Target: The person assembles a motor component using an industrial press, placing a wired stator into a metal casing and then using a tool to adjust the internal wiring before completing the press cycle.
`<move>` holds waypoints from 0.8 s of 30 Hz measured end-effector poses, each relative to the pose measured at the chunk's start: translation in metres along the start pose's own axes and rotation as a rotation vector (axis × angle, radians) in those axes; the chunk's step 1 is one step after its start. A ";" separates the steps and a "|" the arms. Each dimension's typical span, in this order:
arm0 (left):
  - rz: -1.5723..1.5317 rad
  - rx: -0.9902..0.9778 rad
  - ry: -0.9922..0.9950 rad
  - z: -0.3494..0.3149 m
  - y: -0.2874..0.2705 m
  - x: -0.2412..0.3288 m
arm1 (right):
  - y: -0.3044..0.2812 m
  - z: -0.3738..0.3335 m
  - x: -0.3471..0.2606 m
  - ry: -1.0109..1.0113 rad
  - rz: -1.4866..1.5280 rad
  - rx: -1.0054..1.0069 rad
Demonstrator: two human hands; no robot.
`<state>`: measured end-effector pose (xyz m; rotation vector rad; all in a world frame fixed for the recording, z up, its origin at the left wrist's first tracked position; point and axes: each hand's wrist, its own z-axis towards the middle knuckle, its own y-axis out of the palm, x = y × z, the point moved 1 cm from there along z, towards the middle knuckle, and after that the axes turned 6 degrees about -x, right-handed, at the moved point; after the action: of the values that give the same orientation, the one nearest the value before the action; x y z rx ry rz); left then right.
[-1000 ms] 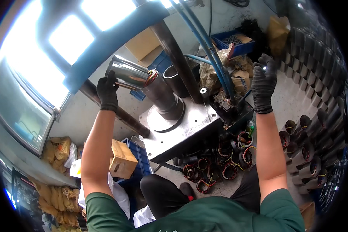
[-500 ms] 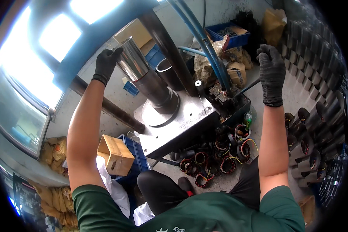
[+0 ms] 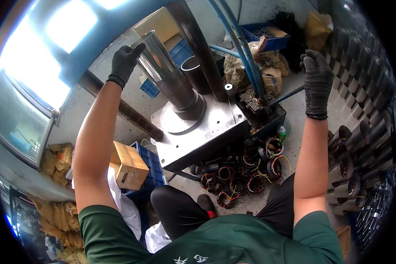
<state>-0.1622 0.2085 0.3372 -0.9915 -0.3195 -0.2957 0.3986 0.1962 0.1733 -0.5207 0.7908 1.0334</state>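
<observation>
My left hand (image 3: pixel 125 64), in a black glove, is closed at the upper side of a shiny metal cylinder (image 3: pixel 157 57), with a fingertip at its rim. This cylinder stands tilted in the view on a darker round pillar (image 3: pixel 180 99), which rises from the disc on a steel press table (image 3: pixel 193 143). Out to the right is my gloved right hand (image 3: pixel 317 83), raised with curled fingers. A dark lever rod (image 3: pixel 288 94) runs up from a valve block and vanishes behind it. Whether my fingers wrap the rod is hidden.
Behind the pillar stands a dark open tube (image 3: pixel 193 70) near a thick press column (image 3: pixel 198 48). Several wired motor stators (image 3: pixel 255 182) lie on the floor before my feet. Stacked grey tubes (image 3: pixel 356 88) line the right. A wooden box (image 3: pixel 130 167) sits at lower left.
The whole view has shifted slightly, moving the press upward in the picture. My left hand stays at the cylinder's rim. My right hand appears slightly farther right and stays curled.
</observation>
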 end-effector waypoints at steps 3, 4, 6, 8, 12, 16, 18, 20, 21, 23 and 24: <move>-0.055 -0.014 -0.019 -0.003 0.003 0.005 | -0.006 0.004 0.008 -0.034 -0.051 -0.029; -0.101 -0.012 -0.029 -0.005 0.006 0.007 | -0.008 0.005 0.009 -0.062 -0.104 -0.048; -0.131 0.000 -0.039 -0.009 0.004 0.002 | -0.009 0.003 0.001 -0.097 -0.189 -0.099; -0.165 0.014 -0.044 -0.018 0.011 -0.005 | -0.012 -0.001 -0.008 -0.136 -0.277 -0.146; -0.571 0.268 0.019 -0.078 0.056 -0.005 | -0.024 -0.007 -0.025 -0.136 -0.452 -0.225; -1.088 0.112 -0.037 -0.172 0.136 -0.027 | -0.043 -0.017 -0.025 -0.267 -0.752 -0.419; -0.969 0.112 -0.316 -0.233 0.174 -0.040 | -0.044 -0.024 -0.036 -0.141 -0.790 -0.557; -0.698 0.095 -0.349 -0.274 0.221 -0.079 | -0.044 -0.034 -0.050 -0.186 -1.005 -0.727; -0.743 0.067 -0.377 -0.289 0.233 -0.073 | -0.049 -0.038 -0.048 -0.230 -0.994 -0.828; -0.630 -0.011 -0.397 -0.307 0.238 -0.076 | -0.045 -0.052 -0.090 0.003 -0.971 -1.186; -0.530 -0.064 -0.385 -0.313 0.233 -0.076 | -0.048 -0.060 -0.080 -0.150 -0.818 -1.362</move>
<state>-0.1025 0.0695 -0.0299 -1.0135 -0.9338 -0.5980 0.3997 0.0879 0.1999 -1.7152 -0.4097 0.6757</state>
